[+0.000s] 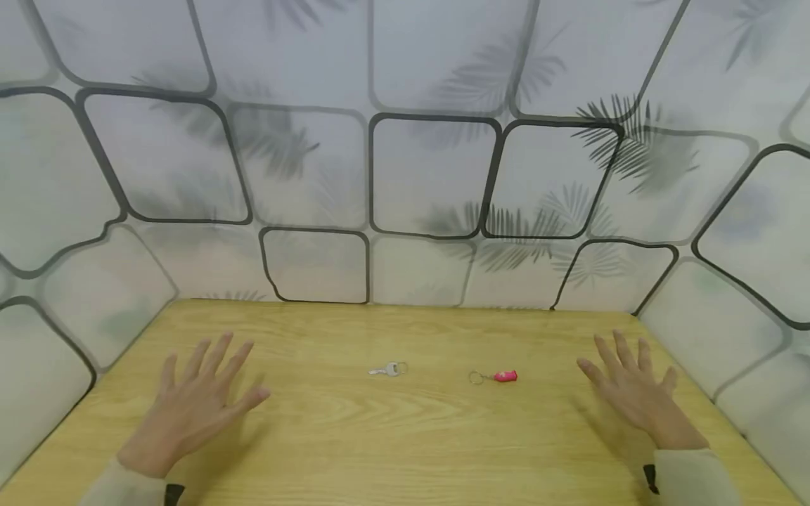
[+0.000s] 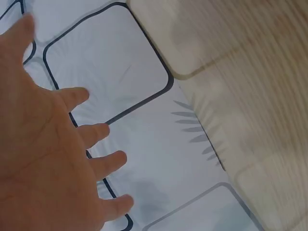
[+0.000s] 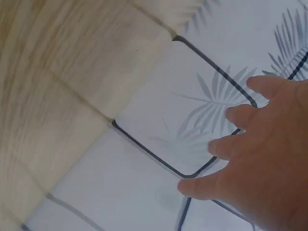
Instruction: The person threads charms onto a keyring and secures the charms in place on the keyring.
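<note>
A silver key (image 1: 387, 369) on a small ring lies near the middle of the wooden table (image 1: 405, 450). To its right lies a pink keychain (image 1: 505, 377), its metal ring and short chain pointing toward the key. On the left side, my left hand (image 1: 196, 407) is spread over the table with fingers straight and holds nothing. My right hand (image 1: 635, 390) is spread the same way on the right side, nearer the pink keychain than the key. Both wrist views show the palms with fingers apart; neither the key nor the keychain appears there.
A pale wall covering (image 1: 424, 176) with dark rounded outlines and leaf prints rises behind the table's back edge. Side panels of the same pattern (image 1: 728, 337) flank the table on the left and right.
</note>
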{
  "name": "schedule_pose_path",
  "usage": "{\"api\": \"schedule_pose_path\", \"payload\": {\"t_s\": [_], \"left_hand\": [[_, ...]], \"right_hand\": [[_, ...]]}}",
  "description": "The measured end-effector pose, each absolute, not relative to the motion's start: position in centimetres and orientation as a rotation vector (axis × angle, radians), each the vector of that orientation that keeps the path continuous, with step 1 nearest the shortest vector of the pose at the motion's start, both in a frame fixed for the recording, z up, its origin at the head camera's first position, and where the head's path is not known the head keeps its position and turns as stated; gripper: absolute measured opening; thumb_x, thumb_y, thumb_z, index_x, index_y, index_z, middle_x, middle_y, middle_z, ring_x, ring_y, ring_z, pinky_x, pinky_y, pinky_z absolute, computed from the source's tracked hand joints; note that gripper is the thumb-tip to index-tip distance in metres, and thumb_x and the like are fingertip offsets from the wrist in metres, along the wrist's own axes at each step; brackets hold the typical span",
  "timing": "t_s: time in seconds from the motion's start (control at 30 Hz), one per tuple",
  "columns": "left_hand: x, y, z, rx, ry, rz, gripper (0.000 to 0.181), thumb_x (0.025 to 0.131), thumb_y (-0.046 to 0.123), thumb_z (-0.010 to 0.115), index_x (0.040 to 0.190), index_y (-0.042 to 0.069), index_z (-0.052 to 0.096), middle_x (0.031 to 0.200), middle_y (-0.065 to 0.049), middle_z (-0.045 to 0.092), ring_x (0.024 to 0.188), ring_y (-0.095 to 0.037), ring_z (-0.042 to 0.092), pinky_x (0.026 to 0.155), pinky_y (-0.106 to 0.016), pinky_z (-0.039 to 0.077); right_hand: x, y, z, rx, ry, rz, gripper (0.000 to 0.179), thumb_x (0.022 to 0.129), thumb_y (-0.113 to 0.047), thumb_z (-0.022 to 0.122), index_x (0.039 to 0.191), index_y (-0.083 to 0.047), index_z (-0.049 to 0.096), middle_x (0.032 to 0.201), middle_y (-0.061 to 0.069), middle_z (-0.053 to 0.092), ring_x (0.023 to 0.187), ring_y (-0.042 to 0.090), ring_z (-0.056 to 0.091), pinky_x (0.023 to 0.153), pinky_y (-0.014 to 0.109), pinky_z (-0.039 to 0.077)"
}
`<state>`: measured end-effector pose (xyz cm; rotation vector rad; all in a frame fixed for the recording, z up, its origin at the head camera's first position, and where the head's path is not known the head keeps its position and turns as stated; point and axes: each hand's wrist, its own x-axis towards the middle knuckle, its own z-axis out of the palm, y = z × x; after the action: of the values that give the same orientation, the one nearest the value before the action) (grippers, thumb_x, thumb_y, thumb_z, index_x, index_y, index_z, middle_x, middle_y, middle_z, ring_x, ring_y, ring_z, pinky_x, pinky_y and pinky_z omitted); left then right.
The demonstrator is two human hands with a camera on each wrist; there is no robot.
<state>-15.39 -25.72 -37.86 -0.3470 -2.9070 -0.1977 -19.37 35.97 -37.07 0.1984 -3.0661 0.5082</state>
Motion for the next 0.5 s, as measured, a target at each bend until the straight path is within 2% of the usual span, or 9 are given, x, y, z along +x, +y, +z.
{"api": "schedule_pose_path", "payload": {"t_s": [0.1,0.13,0.2,0.3,0.5], "left_hand": [[-15.8,-25.9,-37.7,-0.431,-2.911,-0.202,0.074,0.098,0.057,0.058,0.147,0.003,0.051,0.147,-0.032,0.044,0.129,-0.055,0.045,0.103,-0.075,0.03],[-16.0,-26.0,-37.6,-0.457,-2.923,-0.214,0.069,0.098,0.054,0.059,0.143,0.001,0.054,0.142,-0.031,0.05,0.123,-0.053,0.051,0.098,-0.073,0.037],[-16.5,-26.2,-37.3,-0.499,-2.963,-0.302,0.061,0.1,0.047,0.061,0.135,-0.002,0.06,0.13,-0.029,0.06,0.112,-0.05,0.06,0.09,-0.067,0.047],[-17.1,-26.6,-36.9,-0.506,-3.04,-0.549,0.053,0.104,0.039,0.058,0.132,-0.006,0.061,0.123,-0.026,0.066,0.106,-0.045,0.065,0.084,-0.061,0.053],[-18.3,-27.0,-36.6,-0.591,-3.022,-0.992,0.048,0.108,0.03,0.051,0.133,-0.011,0.057,0.121,-0.025,0.066,0.104,-0.039,0.065,0.083,-0.056,0.055]], "right_hand": [[-19.5,36.0,-36.9,0.293,-3.003,0.571,0.073,0.108,-0.044,0.045,0.15,0.014,0.032,0.149,0.042,0.032,0.131,0.064,0.035,0.099,0.082,0.024],[-19.6,36.0,-36.9,0.326,-2.98,0.602,0.068,0.107,-0.039,0.05,0.145,0.016,0.039,0.142,0.042,0.043,0.123,0.06,0.047,0.096,0.076,0.035],[-19.9,35.9,-36.7,0.388,-2.94,0.677,0.058,0.105,-0.031,0.057,0.134,0.019,0.05,0.127,0.039,0.057,0.105,0.052,0.063,0.086,0.065,0.05],[-20.6,35.8,-36.4,0.416,-2.931,0.804,0.049,0.103,-0.025,0.06,0.128,0.017,0.057,0.121,0.033,0.064,0.099,0.043,0.068,0.08,0.057,0.056],[-21.7,35.3,-36.0,0.432,-2.95,1.153,0.048,0.105,-0.019,0.057,0.131,0.021,0.051,0.12,0.032,0.065,0.098,0.036,0.069,0.077,0.046,0.059]]}}
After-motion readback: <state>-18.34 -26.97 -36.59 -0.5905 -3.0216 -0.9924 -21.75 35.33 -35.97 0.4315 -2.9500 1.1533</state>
